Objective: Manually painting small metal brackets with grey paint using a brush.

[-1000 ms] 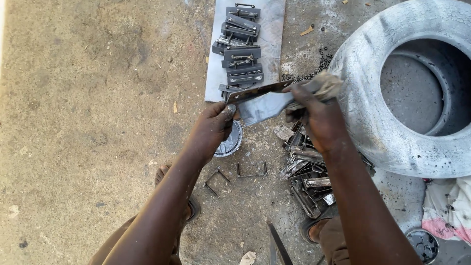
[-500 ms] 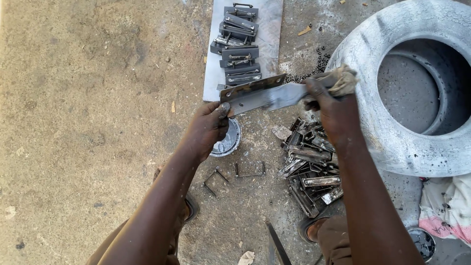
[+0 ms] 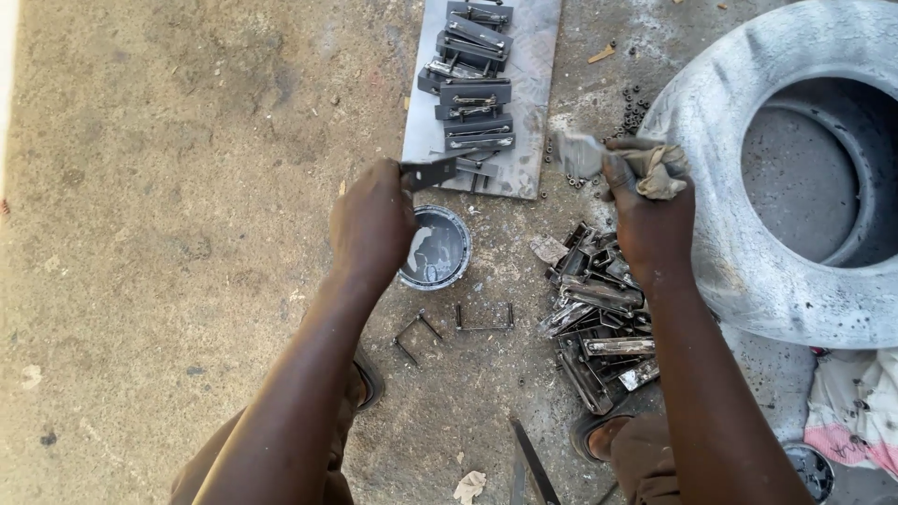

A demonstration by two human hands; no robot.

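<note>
My left hand grips a dark flat metal piece by one end, just above a small round tin of silver paint. The piece's free end reaches the near edge of a grey metal sheet that carries several painted metal pieces. My right hand is closed on a crumpled beige rag; a blurred silver-grey end sticks out to its left. The two hands are apart.
A pile of bare metal pieces lies under my right forearm. A large silver-painted ring fills the right side. Bent wire clips and small nuts lie on the concrete. A pink-and-white cloth is at bottom right.
Both hands were together on one long metal piece, the rag against it. Now they have parted: the left hand keeps the piece near the sheet, and the rag hand has drawn away right.
</note>
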